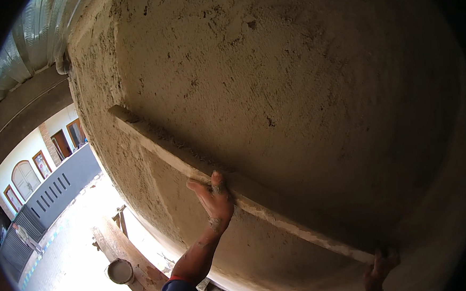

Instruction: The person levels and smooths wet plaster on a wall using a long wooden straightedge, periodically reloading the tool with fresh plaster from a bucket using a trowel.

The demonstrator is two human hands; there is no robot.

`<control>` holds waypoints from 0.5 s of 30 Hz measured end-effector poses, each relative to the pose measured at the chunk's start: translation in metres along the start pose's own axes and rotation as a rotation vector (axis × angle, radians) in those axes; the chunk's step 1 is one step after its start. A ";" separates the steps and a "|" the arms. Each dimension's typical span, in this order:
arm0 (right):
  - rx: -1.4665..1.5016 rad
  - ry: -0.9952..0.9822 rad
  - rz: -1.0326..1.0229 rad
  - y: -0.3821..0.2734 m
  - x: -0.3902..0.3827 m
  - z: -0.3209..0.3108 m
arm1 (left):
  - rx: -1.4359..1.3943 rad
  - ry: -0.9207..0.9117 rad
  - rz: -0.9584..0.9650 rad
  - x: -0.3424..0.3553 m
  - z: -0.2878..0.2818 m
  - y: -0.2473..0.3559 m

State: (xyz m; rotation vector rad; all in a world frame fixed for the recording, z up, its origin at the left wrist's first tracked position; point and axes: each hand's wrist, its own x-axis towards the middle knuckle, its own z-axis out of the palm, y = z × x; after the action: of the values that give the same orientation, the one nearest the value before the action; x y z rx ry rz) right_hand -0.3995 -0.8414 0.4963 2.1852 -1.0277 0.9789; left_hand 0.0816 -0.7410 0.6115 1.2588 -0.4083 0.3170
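Note:
A long straight board [153, 144] coated with wet mortar lies diagonally against a rough plastered wall [265, 63], from upper left to lower right. My left hand [212, 200] grips the board near its middle, fingers reaching over it and smeared with mortar. My right hand [382, 267] holds the board's lower right end, in shadow. Small pits and rough patches mark the plaster above the board, with a rougher band along the wall's left side.
A wooden plank [108, 238] below left carries a bucket of mortar [120, 271]. Beyond it are a bright paved street, a grey gate wall [59, 188], a house front [26, 171] and a person [25, 238]. A corrugated canopy [19, 46] hangs at upper left.

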 end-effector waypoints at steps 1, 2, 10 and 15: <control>-0.002 -0.010 0.013 0.000 -0.001 0.001 | -0.055 0.023 0.046 0.004 0.000 0.000; 0.001 -0.057 0.051 0.000 -0.003 0.007 | -0.110 0.043 0.097 0.011 0.000 0.000; 0.005 0.170 0.046 -0.045 0.150 -0.062 | -0.298 0.010 0.300 0.159 0.027 0.074; 0.089 0.244 -0.075 -0.079 0.257 -0.110 | 0.163 0.094 0.560 0.287 0.008 0.160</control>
State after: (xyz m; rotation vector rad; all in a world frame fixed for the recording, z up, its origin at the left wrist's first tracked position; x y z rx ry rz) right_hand -0.2628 -0.8280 0.7521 2.0932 -0.7980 1.2412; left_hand 0.2635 -0.7019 0.8828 1.2656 -0.6631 0.8962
